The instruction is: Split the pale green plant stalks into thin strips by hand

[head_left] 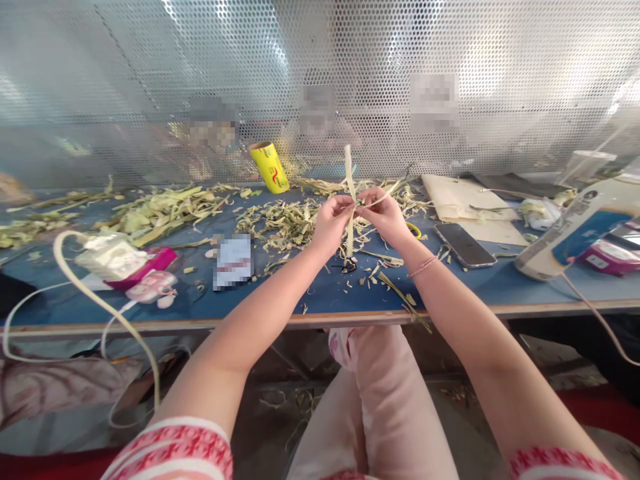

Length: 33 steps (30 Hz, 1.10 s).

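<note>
Pale dried leaf strips (349, 167) cross between my two hands above the table, one standing up and hanging down, another reaching out to the right. My left hand (333, 222) pinches the strips from the left side. From the right, my right hand (383, 215) pinches them too, its fingertips close to those of the left. The exact crossing is partly hidden by my fingers. Under and behind the hands lies a pile of shredded leaf strips (283, 223). A yellow ring-shaped thing (414, 231) shows just behind my right wrist.
On the blue table (280, 293) lie a phone (465, 245), brown paper (465, 200), a yellow tube (270, 167) and more leaf strips (170, 210). A large bottle (565, 233) stands right; a cable (120, 313) loops over the left edge. Behind rises a perforated metal panel (360, 60).
</note>
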Each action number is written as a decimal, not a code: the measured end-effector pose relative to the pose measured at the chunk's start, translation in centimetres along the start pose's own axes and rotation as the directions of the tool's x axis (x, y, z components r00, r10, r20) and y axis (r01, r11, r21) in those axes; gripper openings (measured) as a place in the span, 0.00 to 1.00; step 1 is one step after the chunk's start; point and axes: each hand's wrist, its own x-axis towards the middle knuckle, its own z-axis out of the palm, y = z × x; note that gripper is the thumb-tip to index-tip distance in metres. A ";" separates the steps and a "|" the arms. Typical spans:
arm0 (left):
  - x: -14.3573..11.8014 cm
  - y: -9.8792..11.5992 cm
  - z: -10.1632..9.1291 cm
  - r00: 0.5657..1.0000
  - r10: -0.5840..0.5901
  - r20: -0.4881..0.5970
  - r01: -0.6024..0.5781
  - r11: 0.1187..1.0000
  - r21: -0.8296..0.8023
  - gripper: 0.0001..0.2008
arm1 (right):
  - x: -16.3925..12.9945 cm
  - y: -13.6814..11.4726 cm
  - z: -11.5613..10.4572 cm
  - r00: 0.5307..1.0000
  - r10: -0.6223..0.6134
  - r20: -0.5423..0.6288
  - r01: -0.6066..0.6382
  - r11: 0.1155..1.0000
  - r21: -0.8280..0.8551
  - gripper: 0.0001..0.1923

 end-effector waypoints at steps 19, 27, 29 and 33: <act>-0.1 -0.1 -0.2 0.997 0.060 0.051 -0.065 0.993 0.100 0.06 | -0.3 -0.8 0.0 1.000 0.002 0.016 -0.003 1.000 0.028 0.10; 0.0 -0.3 -0.2 0.990 0.097 0.103 -0.108 0.988 0.113 0.07 | -0.4 -1.2 0.4 0.999 -0.052 -0.015 0.050 0.994 -0.100 0.12; -0.1 -0.3 -0.1 0.991 0.083 0.101 -0.091 0.993 0.078 0.06 | -0.4 -1.3 0.5 0.999 -0.027 -0.025 0.024 0.995 -0.095 0.13; -0.2 0.1 0.1 0.991 0.075 0.109 -0.080 0.996 0.035 0.07 | -0.3 -1.0 0.6 0.998 -0.011 -0.061 0.009 1.000 -0.024 0.15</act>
